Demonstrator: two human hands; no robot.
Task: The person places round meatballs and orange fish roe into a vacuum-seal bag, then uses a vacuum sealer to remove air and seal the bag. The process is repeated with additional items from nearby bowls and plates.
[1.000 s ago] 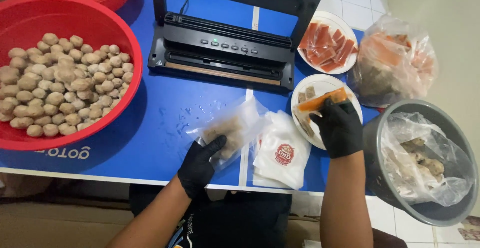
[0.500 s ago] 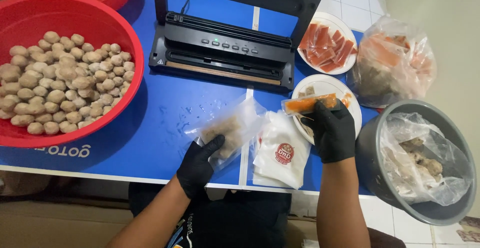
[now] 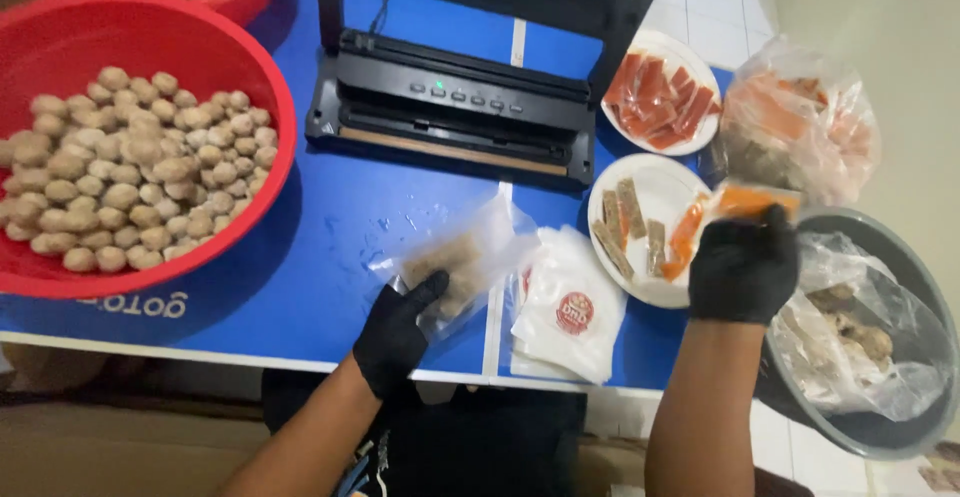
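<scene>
My left hand (image 3: 398, 329), in a black glove, holds a clear plastic bag (image 3: 462, 257) with brown food inside, flat on the blue table (image 3: 330, 227). In a black glove too, my right hand (image 3: 742, 267) grips a small clear packet of orange food (image 3: 752, 200) above the right edge of a white plate (image 3: 668, 192) holding brown and orange strips. A stack of white printed pouches (image 3: 568, 307) lies between the hands.
A black vacuum sealer (image 3: 470, 97) stands open at the back. A big red basin of brown balls (image 3: 110, 167) fills the left. Another white plate of orange-red slices (image 3: 660, 92), a plastic bag of food (image 3: 800, 132) and a grey bucket (image 3: 880, 427) lined with plastic sit right.
My right hand has moved to the right with the orange packet, from over the plate towards the grey bucket. The left hand and its bag have stayed put.
</scene>
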